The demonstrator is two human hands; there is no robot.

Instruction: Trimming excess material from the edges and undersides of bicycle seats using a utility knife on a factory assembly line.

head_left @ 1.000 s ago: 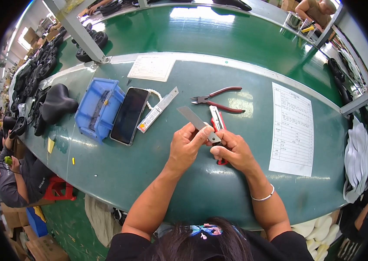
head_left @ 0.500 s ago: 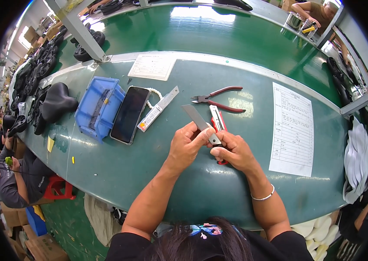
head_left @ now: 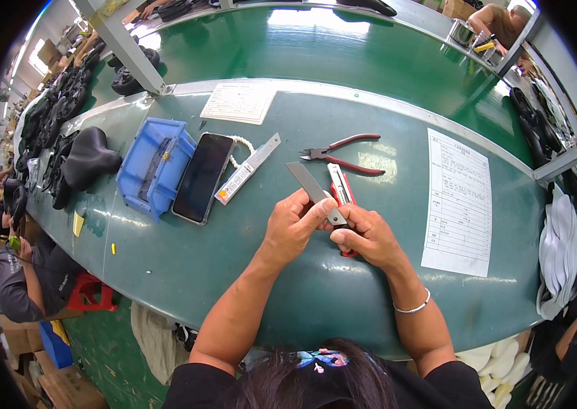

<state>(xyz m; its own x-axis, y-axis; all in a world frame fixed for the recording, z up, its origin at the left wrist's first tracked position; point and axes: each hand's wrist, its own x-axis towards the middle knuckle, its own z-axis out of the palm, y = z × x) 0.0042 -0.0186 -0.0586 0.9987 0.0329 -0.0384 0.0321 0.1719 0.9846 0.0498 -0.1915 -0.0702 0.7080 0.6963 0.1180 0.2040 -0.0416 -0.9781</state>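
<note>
A wide grey snap-off knife blade [head_left: 307,182] slants up and left from between my hands. My left hand [head_left: 283,230] pinches it between thumb and fingers near its holed lower end. My right hand [head_left: 373,238] is closed at that same end, on a small black part mostly hidden by the fingers. Just beyond my right fingers is a red and white utility knife [head_left: 341,183], its lower portion partly covered by that hand. Farther off on the green table [head_left: 186,273] lie cutting pliers [head_left: 314,155] with dark red handles, spread apart.
Left of my hands are a slim white blade case [head_left: 247,170], a beaded loop, a phone [head_left: 205,178] and a blue bin [head_left: 140,167]. A black saddle [head_left: 93,159] sits farther left. Printed sheets [head_left: 459,204] lie right and at the back. Co-workers sit left and far right.
My hands and the blade stay almost in place. The co-worker at the far right has leaned and shifted an arm; the one at the left has moved slightly.
</note>
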